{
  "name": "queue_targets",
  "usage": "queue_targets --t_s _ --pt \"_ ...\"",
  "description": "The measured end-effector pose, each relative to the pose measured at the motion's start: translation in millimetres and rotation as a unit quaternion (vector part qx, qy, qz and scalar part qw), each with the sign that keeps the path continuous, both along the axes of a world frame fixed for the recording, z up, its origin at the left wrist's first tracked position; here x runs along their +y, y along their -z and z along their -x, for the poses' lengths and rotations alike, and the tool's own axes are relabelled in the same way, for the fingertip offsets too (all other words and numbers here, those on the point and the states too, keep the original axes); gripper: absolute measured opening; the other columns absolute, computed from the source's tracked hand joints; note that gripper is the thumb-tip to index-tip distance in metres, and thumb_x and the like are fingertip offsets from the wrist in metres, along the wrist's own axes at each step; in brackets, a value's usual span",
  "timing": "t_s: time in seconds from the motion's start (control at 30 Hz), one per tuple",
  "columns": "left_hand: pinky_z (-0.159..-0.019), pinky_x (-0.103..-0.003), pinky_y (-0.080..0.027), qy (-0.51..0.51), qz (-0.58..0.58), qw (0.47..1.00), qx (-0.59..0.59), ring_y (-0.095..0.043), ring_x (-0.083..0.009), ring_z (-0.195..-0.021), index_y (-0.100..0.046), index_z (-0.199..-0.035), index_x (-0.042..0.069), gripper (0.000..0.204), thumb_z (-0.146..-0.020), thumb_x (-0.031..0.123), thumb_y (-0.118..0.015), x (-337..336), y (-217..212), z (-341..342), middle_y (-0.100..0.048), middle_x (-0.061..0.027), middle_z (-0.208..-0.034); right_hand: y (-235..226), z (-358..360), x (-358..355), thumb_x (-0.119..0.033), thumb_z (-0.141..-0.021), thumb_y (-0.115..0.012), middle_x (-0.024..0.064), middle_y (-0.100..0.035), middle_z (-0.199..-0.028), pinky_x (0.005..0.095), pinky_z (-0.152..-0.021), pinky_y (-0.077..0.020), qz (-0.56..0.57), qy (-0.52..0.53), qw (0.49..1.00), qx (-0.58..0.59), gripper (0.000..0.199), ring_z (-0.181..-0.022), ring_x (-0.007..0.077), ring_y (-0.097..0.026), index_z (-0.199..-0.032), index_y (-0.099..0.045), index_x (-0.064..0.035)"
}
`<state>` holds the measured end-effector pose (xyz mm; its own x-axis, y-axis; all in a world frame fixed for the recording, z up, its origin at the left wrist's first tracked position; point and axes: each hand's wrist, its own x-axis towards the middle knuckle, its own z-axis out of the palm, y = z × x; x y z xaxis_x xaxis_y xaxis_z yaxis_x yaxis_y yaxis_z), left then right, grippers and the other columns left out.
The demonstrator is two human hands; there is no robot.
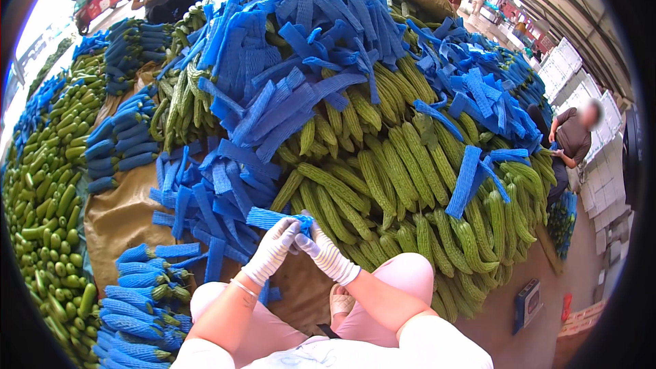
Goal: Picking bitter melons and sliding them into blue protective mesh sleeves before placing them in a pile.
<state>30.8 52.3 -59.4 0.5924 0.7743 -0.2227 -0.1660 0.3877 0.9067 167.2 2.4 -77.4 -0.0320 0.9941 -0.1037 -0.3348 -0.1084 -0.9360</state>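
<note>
In striped work gloves, my left hand [275, 249] and my right hand [326, 257] meet in front of my knees, fingers closed on one blue foam net sleeve [265, 219]. The sleeve's flat end sticks out to the left, and its other end is bunched between my fingertips. Whether anything is inside it is hidden. Just beyond my hands lies a heap of loose blue net sleeves [229, 174]. Long ridged green bitter melons [403, 171] are stacked in rows ahead and to the right. Bitter melons wearing blue sleeves [140, 301] lie piled at my left.
Smoother green vegetables [51, 232] spread along the far left beside a brown sheet [126, 215]. A taller mound of blue sleeves [307, 34] rises ahead. At right a person [572, 140] works near stacked white boxes [601, 164]. A small blue box [527, 304] stands on the floor.
</note>
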Motion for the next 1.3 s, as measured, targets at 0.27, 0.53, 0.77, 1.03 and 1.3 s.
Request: queue_targets --t_s 0.27,0.53,0.77,1.03,1.3 --pt "-0.065 -0.02 -0.042 0.019 -0.007 1.0 0.015 -0.051 -0.0062 -0.072 -0.055 -0.107 0.008 0.03 -0.084 0.024 -0.067 -5.5 -7.6 0.1 -0.057 0.0011 -0.091 2.5 -3.9 -1.6 -0.057 -0.081 -0.062 -0.0003 -0.044 -0.109 0.0247 -0.089 -0.0358 -0.022 -0.021 0.999 -0.017 0.084 -0.096 0.0088 -0.042 -0.137 -0.028 -0.0045" --pt "-0.074 -0.023 -0.046 -0.013 -0.082 0.996 0.026 -0.051 -0.007 -0.08 -0.054 -0.1 0.004 0.026 -0.084 0.02 -0.068 -14.8 8.5 1.6 -0.054 0.0011 -0.089 4.5 7.5 -17.6 -0.063 -0.08 -0.055 0.0088 -0.033 -0.135 0.0313 -0.105 -0.0277 0.022 -0.004 1.0 -0.01 0.1 -0.123 0.0169 -0.035 -0.145 -0.011 -0.0005" --pt "-0.062 -0.019 -0.041 0.01 -0.03 0.999 0.024 -0.049 -0.0046 -0.072 -0.056 -0.099 0.007 0.024 -0.085 0.023 -0.066 -13.5 0.2 2.5 -0.054 0.0026 -0.084 14.3 -1.6 -14.9 -0.039 -0.084 -0.065 0.0056 -0.047 -0.121 0.026 -0.09 -0.0438 0.019 -0.019 0.999 0.024 0.072 -0.104 0.0132 -0.052 -0.137 -0.029 -0.0048" --pt "-0.056 -0.021 -0.038 -0.008 0.025 0.995 -0.092 -0.05 -0.0071 -0.065 -0.054 -0.098 0.008 0.02 -0.087 0.021 -0.064 0.8 -17.9 29.1 -0.055 0.0006 -0.078 -7.9 -42.2 0.5 -0.018 -0.085 -0.064 0.0084 -0.064 -0.1 0.0263 -0.078 -0.0519 0.051 0.038 0.998 -0.027 0.036 -0.085 0.0132 -0.062 -0.112 -0.056 0.0048" --pt "-0.088 -0.031 -0.043 0.096 -0.247 0.962 -0.07 -0.056 -0.0167 -0.099 -0.055 -0.114 0.005 0.029 -0.09 0.02 -0.058 -51.5 -38.5 -12.9 -0.06 -0.0063 -0.101 26.3 -18.5 -8.5 -0.016 -0.084 -0.058 0.0031 -0.061 -0.08 0.0287 -0.068 -0.0491 0.071 -0.091 0.978 -0.174 0.016 -0.074 0.0135 -0.059 -0.097 -0.058 -0.0055"
